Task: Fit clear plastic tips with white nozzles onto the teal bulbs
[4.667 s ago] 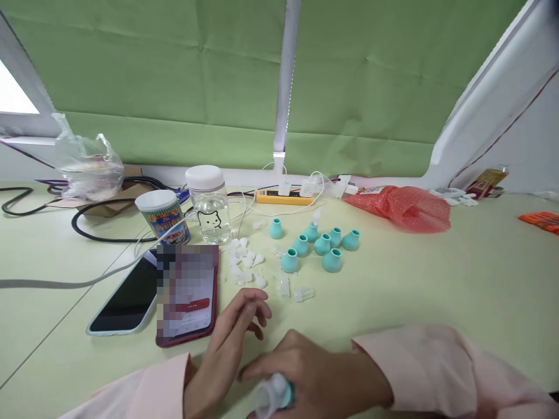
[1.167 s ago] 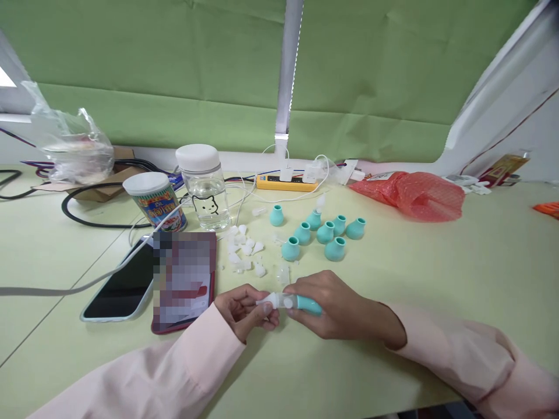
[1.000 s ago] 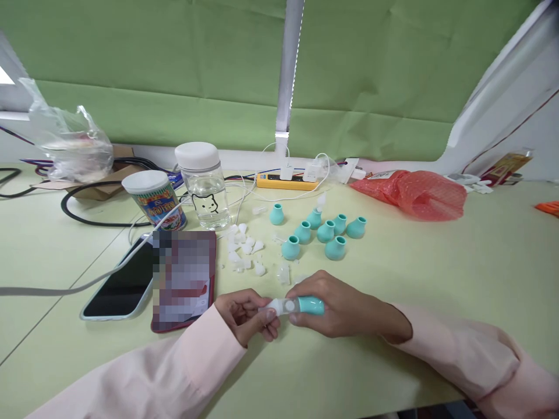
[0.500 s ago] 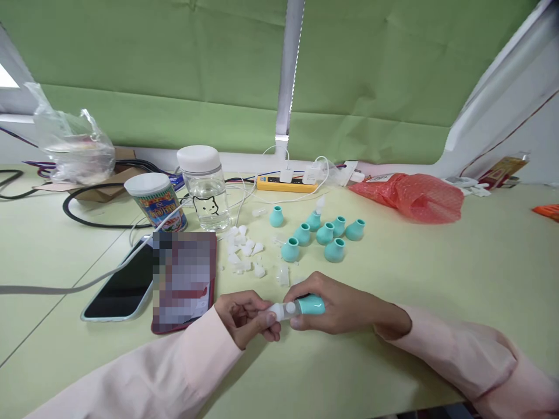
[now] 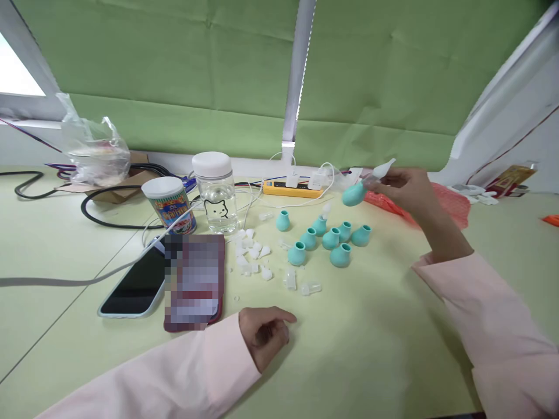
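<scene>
My right hand (image 5: 406, 189) is raised over the back right of the desk. Its fingers pinch the clear neck of a nasal aspirator (image 5: 353, 194), with the teal bulb tilted down to the left and the white tip pointing up. My left hand (image 5: 265, 334) rests near the front of the desk with nothing in it, index finger stretched out and the others loosely curled. Between the hands stand several teal bulbs (image 5: 340, 255), mouths up; one at the back (image 5: 320, 225) has a white tip above it. Small white tips (image 5: 254, 253) and clear plastic connectors (image 5: 311, 288) lie left of them.
On the left are a phone (image 5: 133, 285), a dark red-cased device (image 5: 220, 279), a printed tub (image 5: 172, 206) and a water bottle (image 5: 216, 198). Behind the bulbs sits a yellow power strip (image 5: 279, 189) with cables. Red bubble wrap (image 5: 454, 206) lies behind my right hand.
My right hand has carried the aspirator up and away to the back right. My left hand has let go of its tip end and stays near the front. The view has shifted slightly.
</scene>
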`<state>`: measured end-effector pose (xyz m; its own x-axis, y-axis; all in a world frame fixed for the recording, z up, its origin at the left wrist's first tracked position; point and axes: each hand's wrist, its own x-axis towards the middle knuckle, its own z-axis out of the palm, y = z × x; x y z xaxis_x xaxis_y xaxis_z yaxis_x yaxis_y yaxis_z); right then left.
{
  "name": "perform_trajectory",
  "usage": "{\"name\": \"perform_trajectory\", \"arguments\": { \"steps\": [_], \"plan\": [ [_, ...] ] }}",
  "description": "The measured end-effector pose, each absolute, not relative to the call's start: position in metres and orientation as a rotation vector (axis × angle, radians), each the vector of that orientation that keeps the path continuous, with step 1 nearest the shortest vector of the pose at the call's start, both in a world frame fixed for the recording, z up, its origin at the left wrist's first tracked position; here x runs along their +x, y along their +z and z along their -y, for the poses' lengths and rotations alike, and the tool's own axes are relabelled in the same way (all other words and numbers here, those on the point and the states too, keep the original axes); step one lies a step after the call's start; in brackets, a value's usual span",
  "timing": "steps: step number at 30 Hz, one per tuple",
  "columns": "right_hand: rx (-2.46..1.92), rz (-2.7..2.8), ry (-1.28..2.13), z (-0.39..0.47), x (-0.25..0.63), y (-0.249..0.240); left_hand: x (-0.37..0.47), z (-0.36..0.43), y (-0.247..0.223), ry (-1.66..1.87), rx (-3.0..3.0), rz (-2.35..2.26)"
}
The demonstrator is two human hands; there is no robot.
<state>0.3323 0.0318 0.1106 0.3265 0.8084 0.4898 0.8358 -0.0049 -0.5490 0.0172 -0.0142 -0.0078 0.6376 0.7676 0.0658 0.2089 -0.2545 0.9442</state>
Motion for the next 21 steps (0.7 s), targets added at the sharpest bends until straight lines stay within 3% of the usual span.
{"name": "perform_trajectory", "arguments": {
  "steps": [3,9,14,18,21],
  "plan": [
    [-1.952,1.388,-0.096,-0.051,0.359,0.092,0.017,0.015,-0.005,0.544,1.978,-0.855],
    [-2.159,1.509,0.267,-0.072,0.371,0.052,0.014,0.020,-0.002,0.495,2.315,-0.904],
    [-2.239,1.502,0.249,-0.073,0.369,0.048,0.014,0.021,-0.004,0.467,2.347,-0.897],
    [-2.368,1.412,-0.052,-0.062,0.364,0.067,0.014,0.022,-0.005,0.497,2.360,-0.881],
    [-2.205,1.414,-0.423,-0.043,0.339,0.081,0.014,0.021,-0.005,0.518,2.349,-0.904]
  ]
}}
